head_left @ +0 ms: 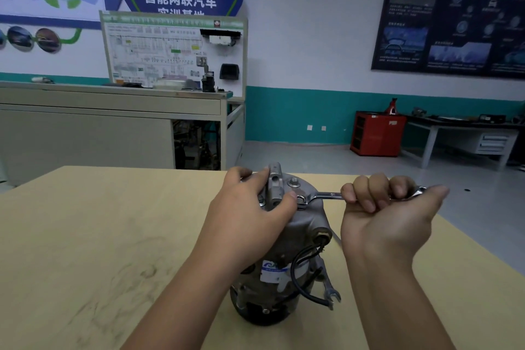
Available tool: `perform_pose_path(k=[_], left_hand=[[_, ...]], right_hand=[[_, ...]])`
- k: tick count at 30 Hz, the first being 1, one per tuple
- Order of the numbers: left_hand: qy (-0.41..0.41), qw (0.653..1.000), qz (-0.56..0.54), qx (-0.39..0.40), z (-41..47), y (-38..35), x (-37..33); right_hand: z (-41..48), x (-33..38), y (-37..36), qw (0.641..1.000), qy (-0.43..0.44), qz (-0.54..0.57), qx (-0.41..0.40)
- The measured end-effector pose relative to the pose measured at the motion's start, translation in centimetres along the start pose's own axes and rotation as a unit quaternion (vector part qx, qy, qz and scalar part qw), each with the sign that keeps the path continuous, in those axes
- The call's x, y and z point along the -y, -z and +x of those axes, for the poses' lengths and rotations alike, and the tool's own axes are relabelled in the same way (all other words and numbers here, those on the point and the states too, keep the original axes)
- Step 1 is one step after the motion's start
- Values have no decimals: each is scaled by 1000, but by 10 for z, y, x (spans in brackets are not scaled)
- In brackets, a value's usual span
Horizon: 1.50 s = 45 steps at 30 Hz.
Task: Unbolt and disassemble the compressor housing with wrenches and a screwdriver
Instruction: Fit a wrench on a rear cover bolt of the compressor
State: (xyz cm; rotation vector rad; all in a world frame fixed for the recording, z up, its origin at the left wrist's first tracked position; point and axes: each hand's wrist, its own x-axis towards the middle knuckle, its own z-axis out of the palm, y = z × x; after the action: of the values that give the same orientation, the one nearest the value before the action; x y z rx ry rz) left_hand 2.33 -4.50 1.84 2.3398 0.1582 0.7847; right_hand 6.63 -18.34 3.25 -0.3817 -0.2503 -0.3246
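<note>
Close by, the compressor (284,250) stands on end on the table (85,236). The left hand (250,207) grips its top to hold it still. The right hand (389,207) is wrapped around a wrench (321,195). The wrench's end sits on a bolt (301,198) on the compressor's top. The step looks like unbolting. Next should come a firm, steady turn. A second wrench (331,290) lies right of the compressor.

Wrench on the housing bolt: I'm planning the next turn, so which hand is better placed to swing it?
Right. The right hand grips the wrench, whose head sits on a bolt; the left hand holds the compressor top steady.
</note>
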Motion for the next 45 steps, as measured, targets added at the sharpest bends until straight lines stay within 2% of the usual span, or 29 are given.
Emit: perform_pose_path(k=[15, 19, 23, 29, 33, 35, 39, 42, 45], left_hand=[[-64, 997, -17, -32, -1, -3, -3], [-89, 995, -53, -1, -4, 3, 1], [-94, 993, -75, 3, 0, 6, 6], [-94, 992, -83, 14, 4, 6, 6], [-96, 991, -87, 13, 3, 5, 8], [-94, 992, -88, 13, 3, 4, 9], [-96, 992, -84, 7, 3, 2, 10], [-95, 992, -85, 0, 3, 2, 10], [-90, 992, -87, -5, 2, 1, 11]], right_hand=[[14, -3, 0, 999, -38, 26, -28], [22, -6, -2, 992, -116, 36, -34], [36, -15, -7, 984, -176, 22, 9], [60, -25, -20, 936, -348, -14, 47], [70, -26, -26, 914, -403, 46, 16], [70, -21, -28, 932, -358, 61, -5], [58, -4, -23, 991, -114, 68, 0], [40, 3, -19, 999, 13, 22, 35], [30, -1, -16, 998, 52, 13, 38]])
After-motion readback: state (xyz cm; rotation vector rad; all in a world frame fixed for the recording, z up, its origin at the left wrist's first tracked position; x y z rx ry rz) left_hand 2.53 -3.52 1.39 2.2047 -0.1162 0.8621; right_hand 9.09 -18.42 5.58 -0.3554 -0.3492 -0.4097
